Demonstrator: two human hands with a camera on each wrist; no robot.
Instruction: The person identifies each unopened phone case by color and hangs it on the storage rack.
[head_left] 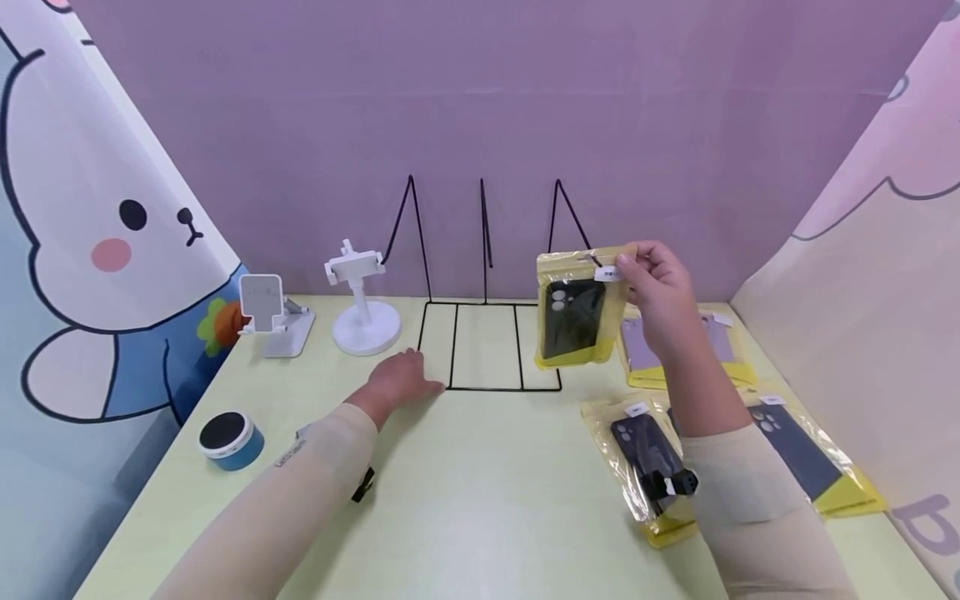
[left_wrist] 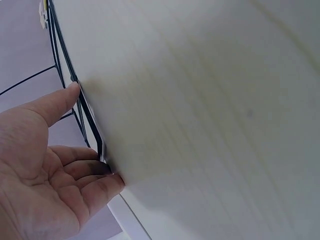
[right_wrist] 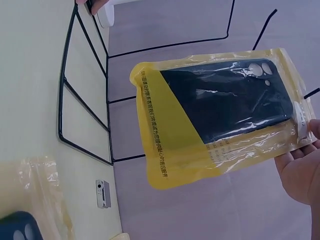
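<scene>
Your right hand (head_left: 660, 287) pinches the bagged black phone case (head_left: 576, 317) by its top edge, hanging just above the black wire rack (head_left: 487, 346). Your left hand (head_left: 401, 379) rests with relaxed fingers against the rack's front corner. Keep this hand firm so the rack stays steady, and keep the bag upright over a slot.
</scene>
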